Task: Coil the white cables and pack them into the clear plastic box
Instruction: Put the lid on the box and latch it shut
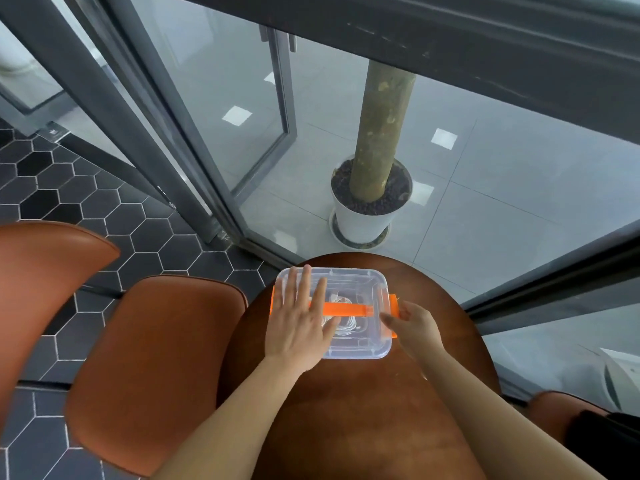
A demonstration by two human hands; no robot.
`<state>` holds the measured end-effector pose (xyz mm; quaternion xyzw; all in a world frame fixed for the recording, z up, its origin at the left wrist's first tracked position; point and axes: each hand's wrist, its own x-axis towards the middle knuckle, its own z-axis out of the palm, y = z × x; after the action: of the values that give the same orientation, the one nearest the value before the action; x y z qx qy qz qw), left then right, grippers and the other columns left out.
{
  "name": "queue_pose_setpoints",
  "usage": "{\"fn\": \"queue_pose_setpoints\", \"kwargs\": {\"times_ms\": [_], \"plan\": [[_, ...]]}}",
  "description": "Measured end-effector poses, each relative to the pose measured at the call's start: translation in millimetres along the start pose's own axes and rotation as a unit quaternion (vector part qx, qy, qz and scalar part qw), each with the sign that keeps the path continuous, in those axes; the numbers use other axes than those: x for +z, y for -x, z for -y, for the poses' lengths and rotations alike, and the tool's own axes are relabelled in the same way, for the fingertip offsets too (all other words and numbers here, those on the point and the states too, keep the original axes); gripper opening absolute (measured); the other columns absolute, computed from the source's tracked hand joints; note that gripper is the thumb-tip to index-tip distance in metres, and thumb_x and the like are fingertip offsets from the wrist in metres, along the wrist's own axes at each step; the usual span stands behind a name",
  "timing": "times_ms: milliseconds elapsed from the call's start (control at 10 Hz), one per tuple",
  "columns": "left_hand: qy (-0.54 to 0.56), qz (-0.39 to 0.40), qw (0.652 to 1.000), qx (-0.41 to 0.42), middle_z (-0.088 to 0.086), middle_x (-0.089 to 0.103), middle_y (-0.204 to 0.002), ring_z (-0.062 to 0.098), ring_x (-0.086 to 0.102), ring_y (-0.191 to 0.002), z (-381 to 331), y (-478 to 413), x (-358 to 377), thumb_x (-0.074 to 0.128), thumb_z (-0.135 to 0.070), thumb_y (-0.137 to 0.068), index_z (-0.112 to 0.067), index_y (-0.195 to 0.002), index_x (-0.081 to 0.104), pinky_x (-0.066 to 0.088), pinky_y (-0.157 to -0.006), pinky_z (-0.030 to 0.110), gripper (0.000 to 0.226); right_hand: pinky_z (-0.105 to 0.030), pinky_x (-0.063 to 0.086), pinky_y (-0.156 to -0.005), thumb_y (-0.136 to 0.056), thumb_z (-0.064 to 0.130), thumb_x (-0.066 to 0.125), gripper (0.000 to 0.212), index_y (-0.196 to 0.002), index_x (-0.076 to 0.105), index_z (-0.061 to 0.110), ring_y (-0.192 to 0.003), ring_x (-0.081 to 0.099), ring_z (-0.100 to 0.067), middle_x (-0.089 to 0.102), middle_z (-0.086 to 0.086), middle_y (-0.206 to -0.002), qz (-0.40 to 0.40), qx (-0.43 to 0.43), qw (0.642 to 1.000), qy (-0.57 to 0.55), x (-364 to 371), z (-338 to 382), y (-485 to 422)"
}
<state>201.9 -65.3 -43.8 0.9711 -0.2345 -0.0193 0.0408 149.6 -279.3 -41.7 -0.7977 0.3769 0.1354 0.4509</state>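
A clear plastic box (360,289) with its lid on and an orange handle (346,310) across the top stands on a round brown table (346,410). Coiled white cables (346,323) show through the lid, lying inside the box. My left hand (299,320) rests flat on the left half of the lid, fingers spread. My right hand (412,325) is at the box's right side, its fingers on the orange latch (394,306) there.
Two brown leather chairs (152,358) stand left of the table, over dark hexagon floor tiles. Behind the table a glass wall and metal door frame (194,168) rise. Beyond the glass stands a white plant pot (367,216) with a trunk.
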Motion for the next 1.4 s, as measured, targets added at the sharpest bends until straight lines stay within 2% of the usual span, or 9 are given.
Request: {"fn": "queue_pose_setpoints", "kwargs": {"times_ms": [200,300,500,700,900,1000,1100,1200,1400], "plan": [[-0.010,0.048,0.998,0.027,0.008,0.000,-0.168,0.037,-0.004,-0.154,-14.6,-11.3,30.7,0.018,-0.080,-0.092,-0.034,-0.160,0.007,0.004,-0.118,0.068,0.083,-0.033,0.061,-0.070,-0.089,0.037,0.071,0.020,-0.095,0.068,0.017,-0.077,0.068,-0.014,0.070,0.004,-0.085,0.011,-0.001,1.000,-0.002,1.3,-4.8,-4.2],[-0.008,0.050,0.998,0.026,0.008,-0.002,-0.169,0.036,-0.006,-0.154,-13.7,-11.8,32.3,0.018,-0.079,-0.092,-0.035,-0.160,0.003,0.004,-0.118,0.067,0.082,-0.024,0.048,-0.058,-0.092,0.035,0.068,0.020,-0.088,0.067,0.016,-0.066,0.062,-0.010,0.065,0.004,-0.075,0.015,-0.004,1.000,-0.006,0.4,-5.0,-3.4],[-0.012,0.057,0.998,0.026,0.007,-0.007,-0.168,0.036,-0.011,-0.154,-13.7,-11.3,30.8,0.017,-0.078,-0.092,-0.035,-0.159,-0.002,0.003,-0.119,0.066,0.082,-0.040,0.063,-0.073,-0.086,0.039,0.074,0.020,-0.089,0.070,0.020,-0.073,0.069,-0.015,0.071,0.005,-0.079,-0.023,-0.012,1.000,0.004,2.4,-4.5,-2.0],[-0.009,0.050,0.998,0.027,0.009,-0.004,-0.168,0.036,-0.008,-0.154,-14.1,-11.1,31.6,0.019,-0.077,-0.093,-0.034,-0.160,0.001,0.005,-0.119,0.066,0.081,-0.029,0.055,-0.085,-0.084,0.030,0.077,0.046,-0.127,0.063,0.020,-0.092,0.062,-0.009,0.069,0.006,-0.113,-0.092,-0.042,0.995,0.017,6.1,-0.2,13.7],[-0.012,0.052,0.998,0.029,0.008,-0.005,-0.169,0.036,-0.009,-0.154,-13.5,-10.8,32.4,0.019,-0.076,-0.093,-0.034,-0.159,0.000,0.005,-0.118,0.067,0.081,-0.020,0.052,-0.075,-0.090,0.024,0.069,0.028,-0.118,0.070,0.022,-0.093,0.062,-0.011,0.067,0.005,-0.116,-0.086,-0.073,0.993,0.036,12.2,-6.8,22.1],[-0.014,0.049,0.998,0.029,0.009,-0.004,-0.169,0.037,-0.008,-0.154,-13.3,-11.1,33.6,0.019,-0.076,-0.093,-0.034,-0.160,0.000,0.005,-0.118,0.067,0.081,-0.011,0.043,-0.062,-0.095,0.021,0.057,0.023,-0.114,0.069,0.022,-0.092,0.060,-0.009,0.063,0.007,-0.114,-0.084,-0.084,0.989,0.085,16.1,-9.0,21.0],[-0.022,0.052,0.998,0.031,0.010,-0.007,-0.168,0.038,-0.010,-0.154,-14.0,-11.4,34.3,0.017,-0.077,-0.093,-0.033,-0.159,-0.003,0.004,-0.117,0.067,0.082,-0.015,0.040,-0.062,-0.095,0.008,0.052,0.030,-0.118,0.066,0.021,-0.094,0.060,-0.014,0.058,0.006,-0.114,-0.085,-0.119,0.979,0.142,17.9,-3.4,25.2],[-0.027,0.053,0.998,0.032,0.011,-0.006,-0.168,0.039,-0.009,-0.154,-13.9,-11.9,35.4,0.018,-0.077,-0.093,-0.032,-0.159,-0.003,0.004,-0.117,0.068,0.083,-0.024,0.046,-0.071,-0.089,-0.005,0.057,0.030,-0.115,0.066,0.007,-0.101,0.060,-0.026,0.058,-0.002,-0.118,-0.093,-0.143,0.965,0.199,22.1,2.2,32.9],[-0.030,0.061,0.997,0.033,0.011,-0.007,-0.168,0.039,-0.010,-0.153,-13.5,-11.3,34.6,0.016,-0.076,-0.093,-0.032,-0.159,-0.003,0.003,-0.117,0.068,0.082,-0.021,0.047,-0.068,-0.092,0.001,0.061,0.025,-0.115,0.067,0.009,-0.094,0.063,-0.020,0.057,0.000,-0.121,-0.052,-0.152,0.961,0.225,6.0,6.2,30.3]]}}
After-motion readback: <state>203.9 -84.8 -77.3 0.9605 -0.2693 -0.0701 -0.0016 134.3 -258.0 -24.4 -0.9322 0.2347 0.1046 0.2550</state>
